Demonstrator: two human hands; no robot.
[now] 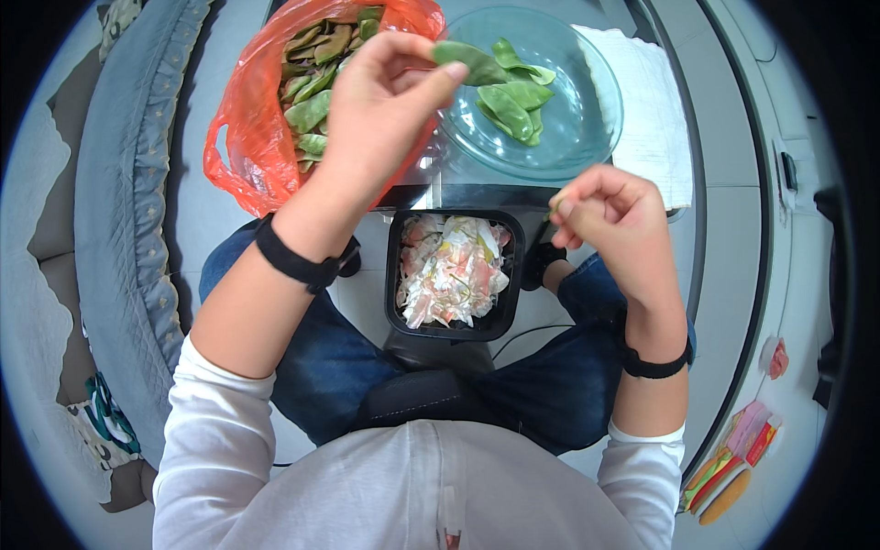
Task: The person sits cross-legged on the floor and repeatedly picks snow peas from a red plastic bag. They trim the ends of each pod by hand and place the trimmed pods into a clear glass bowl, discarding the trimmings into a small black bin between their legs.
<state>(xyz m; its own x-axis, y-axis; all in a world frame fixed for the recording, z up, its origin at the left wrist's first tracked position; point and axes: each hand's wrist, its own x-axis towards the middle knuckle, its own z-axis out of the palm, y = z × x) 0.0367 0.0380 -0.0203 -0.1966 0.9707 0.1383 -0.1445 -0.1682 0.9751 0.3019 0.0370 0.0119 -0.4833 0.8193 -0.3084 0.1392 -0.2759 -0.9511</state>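
Note:
Between thumb and fingers, my left hand pinches a flat green bean pod above the left side of a clear glass bowl. Several green pods lie in that bowl. Under and left of the same hand, a red plastic bag gapes, full of green and purplish-brown pods. My right hand, fingertips together, grips a small green scrap, mostly hidden, just below the bowl. Between my knees stands a black bin holding crumpled translucent wrappings and thin green strings.
The bowl and bag rest on a table with a dark front edge. A white cloth lies partly beneath the bowl's right side. Left is a sofa with a grey-blue quilted cover. Toy-like colourful items sit at lower right.

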